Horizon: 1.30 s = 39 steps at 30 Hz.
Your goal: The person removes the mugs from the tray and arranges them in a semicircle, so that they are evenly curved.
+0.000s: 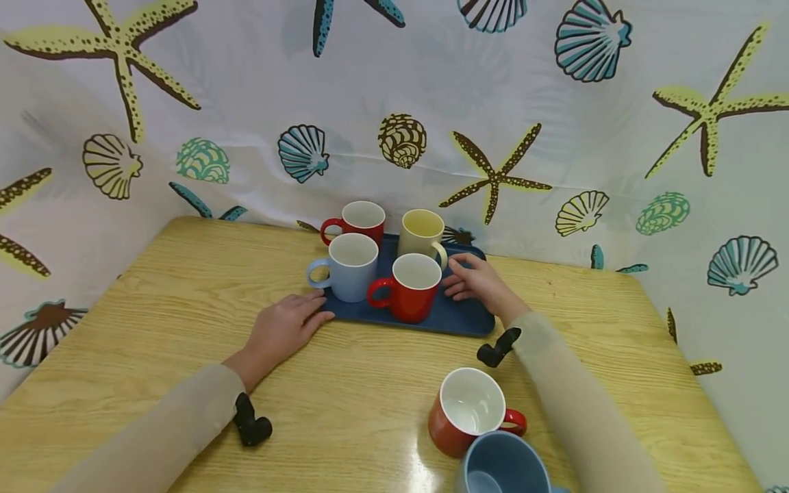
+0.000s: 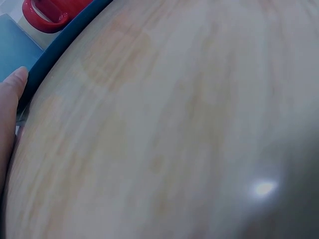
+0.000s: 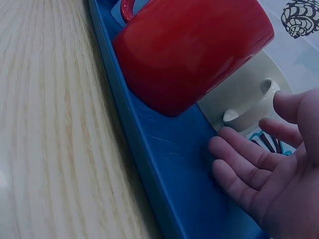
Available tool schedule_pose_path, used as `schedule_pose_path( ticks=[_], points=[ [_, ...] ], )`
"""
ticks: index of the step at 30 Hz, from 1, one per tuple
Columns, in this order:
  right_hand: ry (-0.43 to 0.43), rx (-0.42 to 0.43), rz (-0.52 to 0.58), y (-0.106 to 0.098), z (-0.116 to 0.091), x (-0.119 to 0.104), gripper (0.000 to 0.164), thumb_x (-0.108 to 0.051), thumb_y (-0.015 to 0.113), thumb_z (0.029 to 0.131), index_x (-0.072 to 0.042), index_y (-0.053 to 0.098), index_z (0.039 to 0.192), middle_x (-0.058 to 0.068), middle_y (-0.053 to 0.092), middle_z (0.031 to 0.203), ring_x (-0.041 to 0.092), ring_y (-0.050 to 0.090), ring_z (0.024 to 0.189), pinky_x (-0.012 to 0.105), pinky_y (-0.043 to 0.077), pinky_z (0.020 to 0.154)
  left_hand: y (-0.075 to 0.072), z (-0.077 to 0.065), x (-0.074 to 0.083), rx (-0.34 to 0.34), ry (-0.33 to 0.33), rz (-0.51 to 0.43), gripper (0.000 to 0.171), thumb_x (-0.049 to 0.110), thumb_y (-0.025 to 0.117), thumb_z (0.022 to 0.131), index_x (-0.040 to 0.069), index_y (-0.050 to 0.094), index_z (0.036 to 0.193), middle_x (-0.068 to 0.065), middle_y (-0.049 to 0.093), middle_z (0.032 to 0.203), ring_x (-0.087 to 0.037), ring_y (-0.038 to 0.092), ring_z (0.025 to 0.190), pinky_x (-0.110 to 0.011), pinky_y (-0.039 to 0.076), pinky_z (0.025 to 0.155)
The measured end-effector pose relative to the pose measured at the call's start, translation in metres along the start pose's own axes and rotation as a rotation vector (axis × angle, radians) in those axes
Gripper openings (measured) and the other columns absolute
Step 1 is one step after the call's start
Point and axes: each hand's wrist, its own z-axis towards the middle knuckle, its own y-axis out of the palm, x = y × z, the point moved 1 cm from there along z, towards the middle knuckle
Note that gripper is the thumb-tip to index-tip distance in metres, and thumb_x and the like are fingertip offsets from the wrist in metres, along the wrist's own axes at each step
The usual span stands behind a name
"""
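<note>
A pale wood-grained surface point(image 1: 185, 294) stands against a white cloth point(image 1: 382, 75) printed with starfish and shells. Near its far edge lies a dark blue tray point(image 1: 465, 313) carrying four upright mugs. At the front of the tray are a light blue mug point(image 1: 353, 282) and a front red mug point(image 1: 411, 302), both with handles turned left and white insides; behind them are a back red mug point(image 1: 372, 234), its handle also to the left, and a cream mug point(image 1: 411, 243) whose handle points to the right and toward the person. The tray's right end is bare of mugs.

The left hand point(image 1: 286, 329) rests its fingers, extended, on the tray's near left corner, gripping no mug. The right hand point(image 1: 477, 282) is over the tray's right part, fingers loosely bent and spread, holding nothing; its thumb is right by the cream handle, though whether they touch I cannot tell. The hands are well apart, on opposite sides of the tray.

Nearer the person, an orange-red mug point(image 1: 456, 421) stands on the surface, and a grey-blue mug point(image 1: 502, 462) overlaps it in view, cut off by the lower edge.
</note>
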Motion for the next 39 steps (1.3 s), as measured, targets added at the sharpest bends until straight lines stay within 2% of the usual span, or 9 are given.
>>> schedule_pose_path(
  ticks=[12, 19, 24, 29, 33, 39],
  points=[
    [0.003, 0.028, 0.006, 0.004, 0.010, -0.004, 0.043, -0.035, 0.046, 0.098, -0.009, 0.045, 0.131, 0.019, 0.065, 0.100, 0.037, 0.063, 0.094, 0.044, 0.051, 0.081, 0.000, 0.000, 0.000, -0.006, -0.009, -0.001, 0.039, 0.033, 0.071, 0.081, 0.005, 0.070, 0.108, -0.010, 0.066, 0.112, -0.027, 0.064, 0.095, -0.044, 0.053, 0.072],
    [0.019, -0.021, -0.032, 0.011, 0.013, -0.005, 0.043, -0.035, 0.044, 0.099, -0.006, 0.047, 0.131, 0.017, 0.064, 0.098, 0.037, 0.063, 0.093, 0.041, 0.052, 0.078, -0.001, 0.000, 0.000, -0.016, -0.012, 0.002, 0.040, 0.034, 0.071, 0.081, 0.005, 0.070, 0.108, -0.010, 0.065, 0.113, -0.026, 0.064, 0.097, -0.044, 0.053, 0.074],
    [0.024, 0.028, -0.019, 0.014, 0.015, -0.004, 0.037, -0.033, 0.045, 0.099, -0.004, 0.051, 0.122, 0.015, 0.063, 0.097, 0.026, 0.064, 0.085, 0.034, 0.051, 0.069, 0.000, 0.000, 0.001, -0.013, -0.007, 0.000, 0.040, 0.033, 0.071, 0.080, 0.005, 0.070, 0.108, -0.010, 0.065, 0.113, -0.027, 0.064, 0.097, -0.044, 0.052, 0.075],
    [0.019, 0.054, -0.007, 0.017, 0.017, -0.004, 0.032, -0.032, 0.045, 0.099, -0.005, 0.054, 0.114, 0.012, 0.063, 0.092, 0.019, 0.063, 0.077, 0.034, 0.050, 0.068, -0.001, -0.001, 0.001, -0.017, -0.012, 0.005, 0.040, 0.034, 0.071, 0.081, 0.005, 0.070, 0.108, -0.009, 0.065, 0.113, -0.026, 0.064, 0.097, -0.044, 0.053, 0.075],
    [0.015, 0.069, 0.006, 0.016, 0.015, -0.004, 0.029, -0.031, 0.045, 0.099, -0.004, 0.054, 0.107, 0.011, 0.064, 0.090, 0.023, 0.065, 0.080, 0.036, 0.050, 0.069, -0.001, -0.001, 0.001, -0.011, -0.008, 0.005, 0.040, 0.034, 0.072, 0.080, 0.005, 0.070, 0.108, -0.010, 0.065, 0.113, -0.026, 0.064, 0.096, -0.044, 0.053, 0.074],
    [0.026, 0.075, 0.019, 0.010, 0.011, -0.002, 0.046, -0.037, 0.044, 0.099, 0.006, 0.050, 0.114, 0.019, 0.066, 0.097, 0.037, 0.062, 0.096, 0.038, 0.051, 0.072, 0.000, 0.000, 0.001, -0.017, -0.012, 0.005, 0.039, 0.034, 0.070, 0.081, 0.005, 0.070, 0.108, -0.009, 0.065, 0.113, -0.026, 0.064, 0.098, -0.044, 0.053, 0.075]
  ],
)
